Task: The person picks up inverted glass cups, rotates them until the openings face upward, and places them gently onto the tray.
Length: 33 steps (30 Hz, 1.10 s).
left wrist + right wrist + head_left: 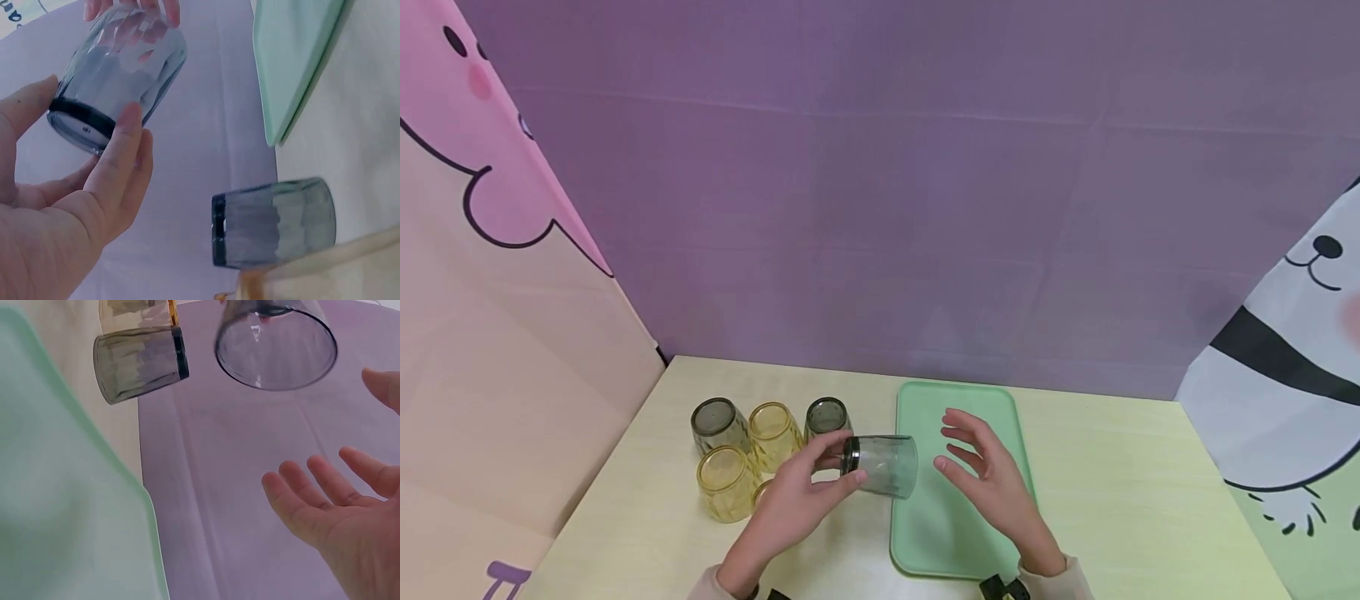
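My left hand (796, 502) grips a grey drinking glass (887, 467) near its dark, thick base. The glass lies tilted sideways in the air, its mouth towards my right hand (992, 487). That right hand has its fingers spread and slightly bent, apart from the glass and over the green tray (955, 542). In the left wrist view, the thumb and fingers (112, 165) hold the base end of the grey glass (119, 69). The right wrist view shows the glass's mouth (275, 356) above the right hand (337, 512), with a gap between them.
Left of the tray, several upside-down glasses stand together on the pale table (1150, 500): a grey one (718, 423), yellow ones (775, 433) and another grey one (827, 414) behind the left hand. A purple cloth (925, 208) hangs along the table's back edge.
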### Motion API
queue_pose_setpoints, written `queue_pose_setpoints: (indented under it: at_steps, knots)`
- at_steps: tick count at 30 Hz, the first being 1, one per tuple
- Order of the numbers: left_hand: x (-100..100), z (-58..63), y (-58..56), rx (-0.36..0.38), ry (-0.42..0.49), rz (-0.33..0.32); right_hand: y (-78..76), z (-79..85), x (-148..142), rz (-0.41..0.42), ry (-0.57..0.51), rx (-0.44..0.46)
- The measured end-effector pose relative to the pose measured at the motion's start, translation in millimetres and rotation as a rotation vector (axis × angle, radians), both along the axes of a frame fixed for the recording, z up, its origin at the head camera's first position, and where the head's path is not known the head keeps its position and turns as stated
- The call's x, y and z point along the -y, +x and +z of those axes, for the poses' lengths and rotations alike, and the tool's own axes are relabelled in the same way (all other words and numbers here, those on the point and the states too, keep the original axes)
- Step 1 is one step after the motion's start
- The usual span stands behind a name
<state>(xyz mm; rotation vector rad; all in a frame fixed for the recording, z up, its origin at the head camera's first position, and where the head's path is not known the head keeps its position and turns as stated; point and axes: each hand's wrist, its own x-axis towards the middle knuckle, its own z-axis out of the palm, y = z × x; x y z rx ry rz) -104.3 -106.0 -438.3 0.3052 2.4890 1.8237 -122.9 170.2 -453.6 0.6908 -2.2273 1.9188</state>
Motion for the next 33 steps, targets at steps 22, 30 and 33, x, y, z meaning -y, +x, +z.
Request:
queue_pose_setpoints:
  at_steps: [22, 30, 33]
  knots:
    - [-10.7, -6.7, -2.5, 0.169, 0.46, -0.094, -0.2, -1.3, 16.5, 0.157, -0.048, -0.01]
    - [-14.7, -5.6, -0.5, 0.176, 0.499, -0.132, 1.3, 1.5, 21.8, 0.198, -0.052, -0.02]
    - [-15.3, -5.4, -0.3, 0.18, 0.503, -0.14, 2.2, 3.0, 22.5, 0.195, -0.052, -0.016]
